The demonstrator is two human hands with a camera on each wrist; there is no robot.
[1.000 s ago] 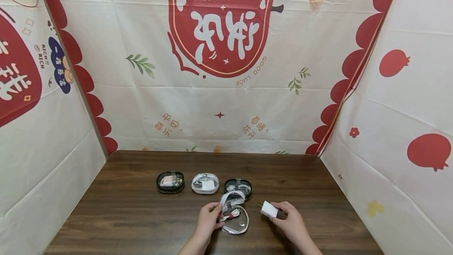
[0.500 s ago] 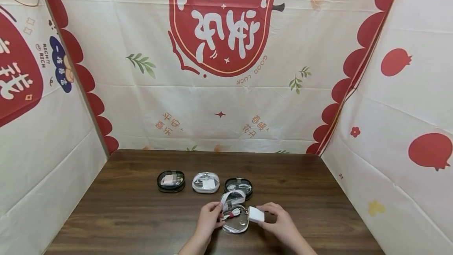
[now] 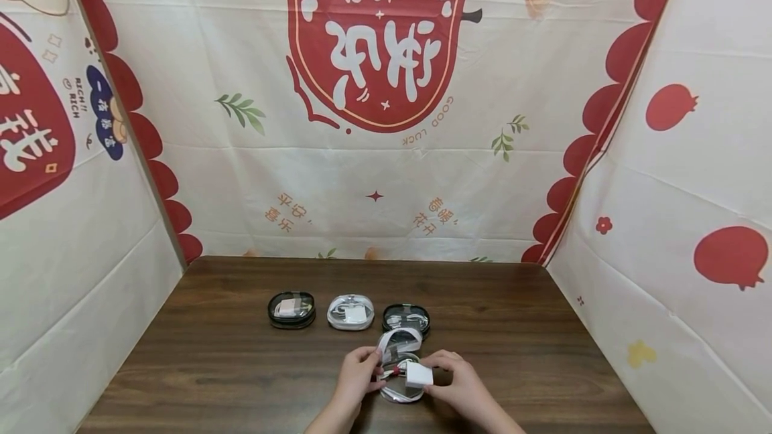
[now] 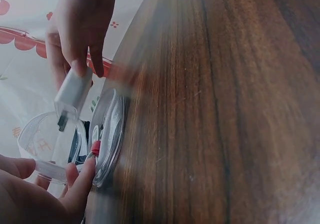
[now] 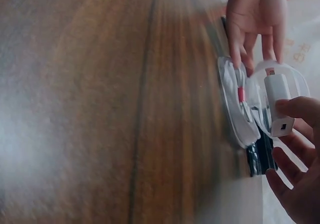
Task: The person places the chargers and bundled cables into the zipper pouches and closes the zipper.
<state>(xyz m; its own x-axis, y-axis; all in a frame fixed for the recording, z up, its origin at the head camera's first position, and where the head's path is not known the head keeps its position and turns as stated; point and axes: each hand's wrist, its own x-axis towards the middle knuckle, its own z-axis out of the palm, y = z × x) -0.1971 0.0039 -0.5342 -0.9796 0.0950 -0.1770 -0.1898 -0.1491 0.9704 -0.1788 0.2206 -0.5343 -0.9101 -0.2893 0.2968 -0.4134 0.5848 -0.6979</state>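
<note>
My left hand (image 3: 354, 375) grips the left side of a clear zip case with white trim (image 3: 401, 396), its lid raised and tipped back. A white cable (image 5: 239, 74) with a red tie lies in the case's lower half. My right hand (image 3: 460, 384) pinches a white USB wall charger (image 3: 419, 375) between thumb and fingers, overlapping the case's opening in the head view. In the left wrist view the charger (image 4: 73, 95) has its prongs toward the raised lid. A USB port shows on the end of the charger (image 5: 278, 102) in the right wrist view.
Behind the open case stands a black-trimmed clear case (image 3: 407, 307), partly covered by the lid. Farther left are a white-trimmed case (image 3: 350, 327) and another black-trimmed case (image 3: 292, 324), each with contents. Printed cloth (image 3: 374, 166) walls the brown wooden table (image 3: 211, 367).
My right hand has carried the charger leftward from beside the case to over its lower half. My left hand keeps its grip on the case, which has barely shifted.
</note>
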